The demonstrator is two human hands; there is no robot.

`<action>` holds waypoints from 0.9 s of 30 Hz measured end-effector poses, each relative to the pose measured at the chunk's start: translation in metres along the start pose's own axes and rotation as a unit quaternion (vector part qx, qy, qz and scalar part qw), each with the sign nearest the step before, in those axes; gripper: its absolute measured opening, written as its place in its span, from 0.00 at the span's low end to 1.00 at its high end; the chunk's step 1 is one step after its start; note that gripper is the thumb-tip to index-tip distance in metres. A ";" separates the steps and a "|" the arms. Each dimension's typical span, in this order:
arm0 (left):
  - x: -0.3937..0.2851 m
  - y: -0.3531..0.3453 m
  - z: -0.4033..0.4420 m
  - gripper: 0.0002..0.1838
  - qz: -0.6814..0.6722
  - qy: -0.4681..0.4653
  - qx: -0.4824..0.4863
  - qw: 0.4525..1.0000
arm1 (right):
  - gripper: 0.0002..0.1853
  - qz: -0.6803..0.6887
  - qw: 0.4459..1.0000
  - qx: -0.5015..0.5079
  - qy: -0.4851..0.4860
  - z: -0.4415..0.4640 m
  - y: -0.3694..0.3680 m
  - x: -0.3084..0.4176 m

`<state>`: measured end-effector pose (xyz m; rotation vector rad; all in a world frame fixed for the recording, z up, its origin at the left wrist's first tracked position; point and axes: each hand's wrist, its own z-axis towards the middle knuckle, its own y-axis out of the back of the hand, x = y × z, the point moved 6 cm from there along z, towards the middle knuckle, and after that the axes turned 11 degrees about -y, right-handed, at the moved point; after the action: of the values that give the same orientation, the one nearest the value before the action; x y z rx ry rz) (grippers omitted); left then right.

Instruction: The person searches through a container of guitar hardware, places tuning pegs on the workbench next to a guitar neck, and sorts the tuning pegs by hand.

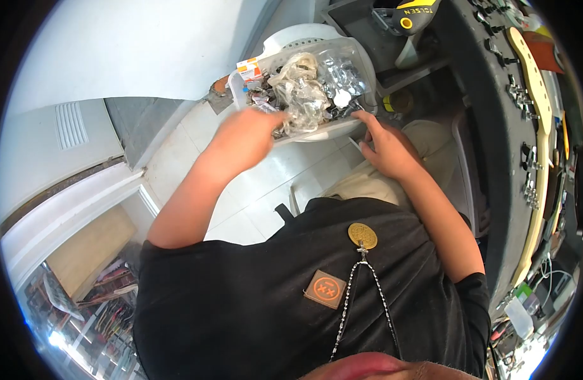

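Observation:
A clear plastic bin [316,135] sits on a white plastic stool [291,35] in front of me. Inside lie a crumpled clear plastic bag [301,95], a bag of shiny metal parts [342,73] and a round white piece [342,97]. My left hand [250,136], slightly blurred, reaches over the bin's near left edge with its fingers curled; what they hold, if anything, is hidden. At the near right corner my right hand [389,149] has its index finger stretched to the rim and its thumb apart below.
Close on my right runs a dark bench edge [487,126], with a guitar neck [541,114] and several tuning machines [519,95] along it. A dark tray [392,79] with a yellow-black Tolsen tool [408,19] stands beyond the bin. White floor tiles [240,209] lie below.

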<state>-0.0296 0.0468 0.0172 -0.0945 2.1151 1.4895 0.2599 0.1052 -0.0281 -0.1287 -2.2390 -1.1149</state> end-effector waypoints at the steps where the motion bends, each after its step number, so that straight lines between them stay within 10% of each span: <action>1: 0.002 0.005 0.001 0.19 -0.019 0.012 -0.031 0.999 | 0.38 0.004 1.000 0.004 -0.002 0.000 0.000 0.001; 13: 0.029 -0.027 0.017 0.14 0.307 0.102 -0.018 0.946 | 0.38 -0.002 0.999 0.034 -0.038 0.000 -0.001 -0.001; 27: 0.054 0.028 0.021 0.13 0.028 0.106 -0.123 0.986 | 0.38 0.022 1.000 -0.001 0.013 0.000 -0.003 0.000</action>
<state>-0.0774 0.0897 0.0111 -0.2974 2.0990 1.8401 0.2590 0.1032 -0.0301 -0.1635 -2.2016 -1.0899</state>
